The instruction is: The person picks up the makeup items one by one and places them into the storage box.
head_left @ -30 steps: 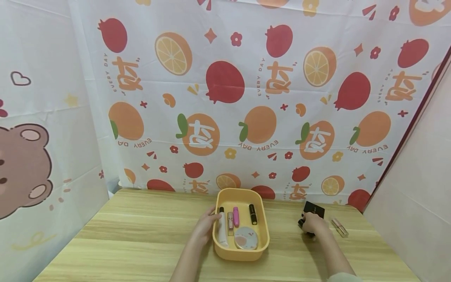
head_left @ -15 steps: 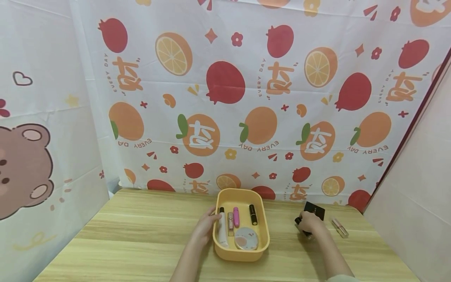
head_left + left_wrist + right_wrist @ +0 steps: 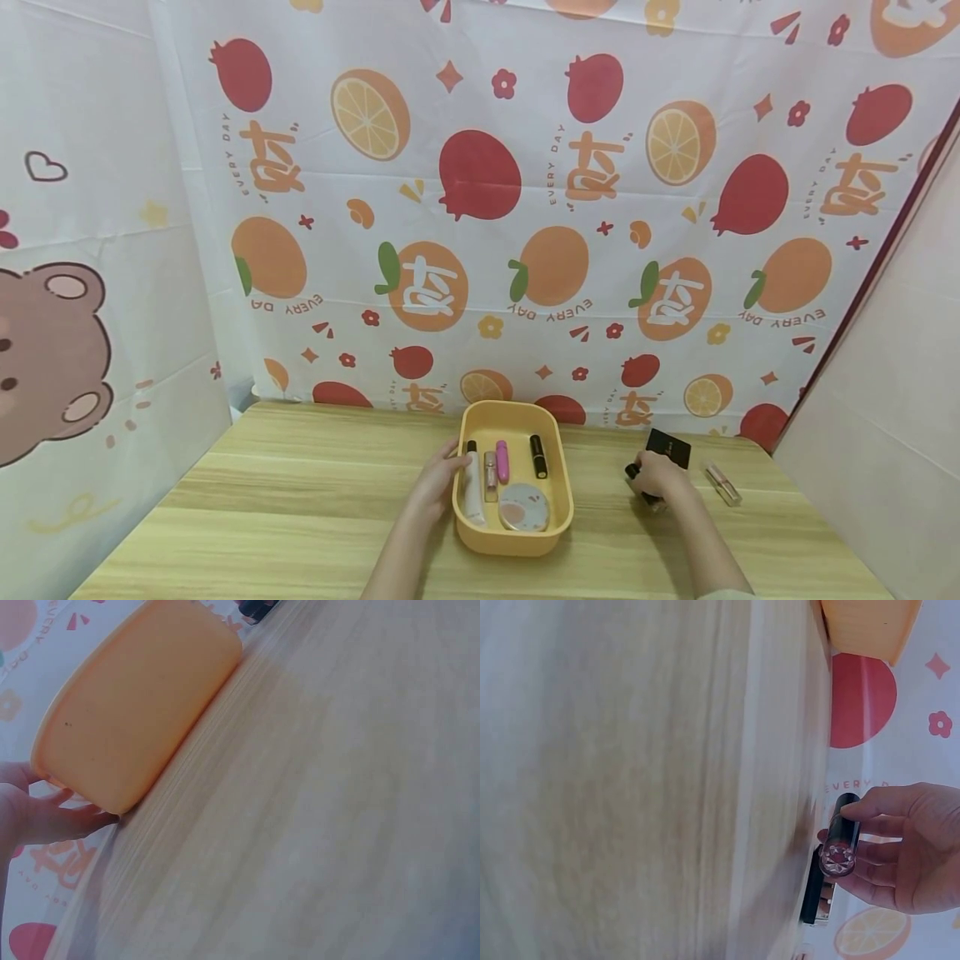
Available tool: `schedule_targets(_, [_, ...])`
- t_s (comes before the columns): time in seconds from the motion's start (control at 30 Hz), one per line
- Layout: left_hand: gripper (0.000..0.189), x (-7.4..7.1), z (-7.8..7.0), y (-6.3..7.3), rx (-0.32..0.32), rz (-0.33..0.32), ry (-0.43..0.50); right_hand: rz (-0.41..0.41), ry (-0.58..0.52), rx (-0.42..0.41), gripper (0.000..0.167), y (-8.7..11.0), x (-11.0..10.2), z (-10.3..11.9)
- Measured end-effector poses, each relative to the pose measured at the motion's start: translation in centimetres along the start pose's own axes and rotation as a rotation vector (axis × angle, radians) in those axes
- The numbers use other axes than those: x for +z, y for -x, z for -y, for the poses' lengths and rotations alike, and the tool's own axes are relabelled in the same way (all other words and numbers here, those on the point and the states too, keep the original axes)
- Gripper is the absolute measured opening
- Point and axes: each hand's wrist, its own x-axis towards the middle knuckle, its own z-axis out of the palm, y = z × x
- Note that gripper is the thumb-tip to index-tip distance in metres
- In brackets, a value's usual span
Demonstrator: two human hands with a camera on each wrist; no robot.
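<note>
My left hand (image 3: 433, 485) grips the left rim of a yellow plastic bin (image 3: 513, 543), thumb over the edge; in the left wrist view its fingers lie against the outside wall. Farther right, my right hand (image 3: 660, 477) pinches a dark lipstick tube (image 3: 844, 829) between thumb and fingers. One end is black, the other a clear faceted reddish base. In the head view most of this tube is hidden behind the hand. Inside the bin lie a white squeeze tube (image 3: 473, 492), a clear lipstick (image 3: 491, 477), a pink tube (image 3: 502, 462), a black tube (image 3: 538, 457) and a round compact (image 3: 524, 507).
Behind the right hand lies a flat black case (image 3: 673, 448) on the wooden table (image 3: 300, 500). A clear and pinkish lip gloss tube (image 3: 723, 484) rests to its right. A fruit-print curtain (image 3: 480, 250) hangs along the table's back edge.
My right hand has shifted slightly left with the lipstick tube, and more of the black case shows behind it. The left hand and bin have stayed put.
</note>
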Motion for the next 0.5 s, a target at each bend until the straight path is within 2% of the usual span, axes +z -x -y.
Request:
schedule_targets(0.17, [0.058, -0.13, -0.01, -0.05, -0.002, 0.013, 0.004, 0.007, -0.04, -0.008, 0.034, 0.1, 0.07, 0.35])
schedule_targets(0.5, [0.058, -0.13, 0.05, 0.02, -0.002, 0.018, -0.004, 0.018, -0.114, 0.013, 0.037, 0.36, 0.26, 0.82])
